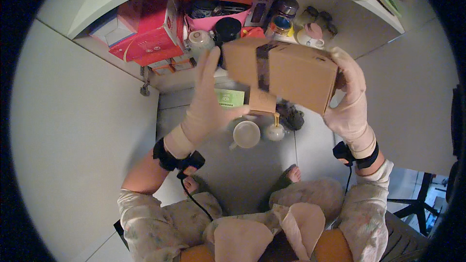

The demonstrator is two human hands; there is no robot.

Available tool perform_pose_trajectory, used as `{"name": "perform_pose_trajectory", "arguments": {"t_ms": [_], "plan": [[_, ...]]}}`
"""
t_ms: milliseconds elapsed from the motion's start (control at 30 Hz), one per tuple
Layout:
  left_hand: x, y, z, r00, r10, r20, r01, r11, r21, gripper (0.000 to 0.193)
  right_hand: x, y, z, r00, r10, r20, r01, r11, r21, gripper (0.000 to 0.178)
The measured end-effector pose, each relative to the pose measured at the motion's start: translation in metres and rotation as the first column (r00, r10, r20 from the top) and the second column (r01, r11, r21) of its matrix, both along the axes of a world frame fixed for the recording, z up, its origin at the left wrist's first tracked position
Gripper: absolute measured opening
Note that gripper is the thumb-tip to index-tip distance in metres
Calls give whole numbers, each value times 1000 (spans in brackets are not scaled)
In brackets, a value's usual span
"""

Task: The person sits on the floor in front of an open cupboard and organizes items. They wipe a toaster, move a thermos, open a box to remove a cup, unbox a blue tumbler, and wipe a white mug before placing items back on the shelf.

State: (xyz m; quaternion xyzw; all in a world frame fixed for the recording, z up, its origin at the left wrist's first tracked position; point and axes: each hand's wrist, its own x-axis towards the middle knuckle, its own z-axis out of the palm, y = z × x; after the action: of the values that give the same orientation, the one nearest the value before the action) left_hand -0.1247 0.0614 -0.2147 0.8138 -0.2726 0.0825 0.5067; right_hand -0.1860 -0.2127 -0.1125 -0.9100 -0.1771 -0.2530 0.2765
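A brown cardboard box (301, 75) with a dark strip of tape round it is held up in front of the open cabinet. My right hand (350, 92), in a pale glove, grips its right end. Just off the left end is my left hand (206, 99), gloved too and slightly blurred, with fingers and thumb spread and nothing in them. Below the box, a white mug (246, 134) and a small white round pot with a yellow strap (275, 132) stand on the floor. Part of another cardboard box (262, 101) shows beneath, beside a green card (229, 98).
Inside the cabinet are a red box (150, 34), a pink container (218, 19), a glass jar (200, 41), a black lidded container (228, 29) and a cup with a pink top (310, 34). White doors (87, 131) flank me. A dark crumpled thing (292, 116) lies near the pot.
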Motion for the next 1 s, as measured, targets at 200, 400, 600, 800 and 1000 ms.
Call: {"name": "perform_pose_trajectory", "arguments": {"t_ms": [200, 400, 600, 800, 1000], "plan": [[7, 4, -25, 971, -7, 240, 52, 982, -184, 93, -8, 4, -18, 931, 314, 185, -256, 924, -283, 65], [-6, 18, -25, 940, 144, 308, -140, 989, -35, 90, -8, 4, -38, 875, 369, 313, -274, 911, -308, 71], [-9, 23, -44, 856, -227, -464, 135, 965, -223, 96, -6, 6, -29, 973, 219, 77, -214, 974, -72, 90], [-26, 14, -42, 583, -443, -681, 227, 894, -387, 101, 7, 3, -39, 908, 234, -346, -38, 871, 490, 96], [-36, 10, -30, 427, -452, -783, 197, 892, -408, 104, 5, -2, -42, 960, 152, -234, -98, 969, 229, 61]]}}
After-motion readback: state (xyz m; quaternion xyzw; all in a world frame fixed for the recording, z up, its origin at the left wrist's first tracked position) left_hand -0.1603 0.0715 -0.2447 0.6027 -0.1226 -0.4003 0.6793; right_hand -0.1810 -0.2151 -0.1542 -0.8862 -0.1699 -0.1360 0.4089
